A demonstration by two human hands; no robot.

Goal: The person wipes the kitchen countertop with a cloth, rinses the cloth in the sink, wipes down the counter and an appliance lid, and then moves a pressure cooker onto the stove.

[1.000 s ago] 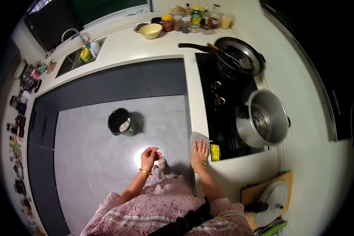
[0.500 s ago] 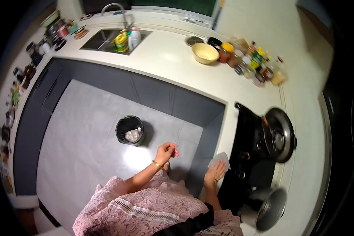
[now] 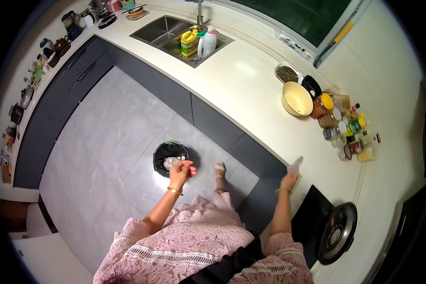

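My left hand [image 3: 179,175], with a gold bracelet at the wrist, is over the near side of a black-lined trash bin [image 3: 157,166]. Its fingers are curled together; pink shows at their tips, and I cannot make out whether that is a small object. A crumpled pale bag lies inside the bin, partly behind the hand. At the counter's inner corner, my right hand [image 3: 288,180] is closed on a thin, translucent whitish piece [image 3: 295,164] resting at the counter edge. Blur hides whether it is cloth or plastic.
A black stove with a dark wok [image 3: 348,222] is on the right. Along the counter [image 3: 241,104] stand a cream bowl [image 3: 294,98], several jars and bottles, and a sink [image 3: 146,32] holding bottles. My foot [image 3: 219,170] stands on the floor right of the bin.
My view has shifted and turned. My right hand has moved from beside the stove to the counter's corner, taking the whitish piece along. My left hand is now over the bin's near side.
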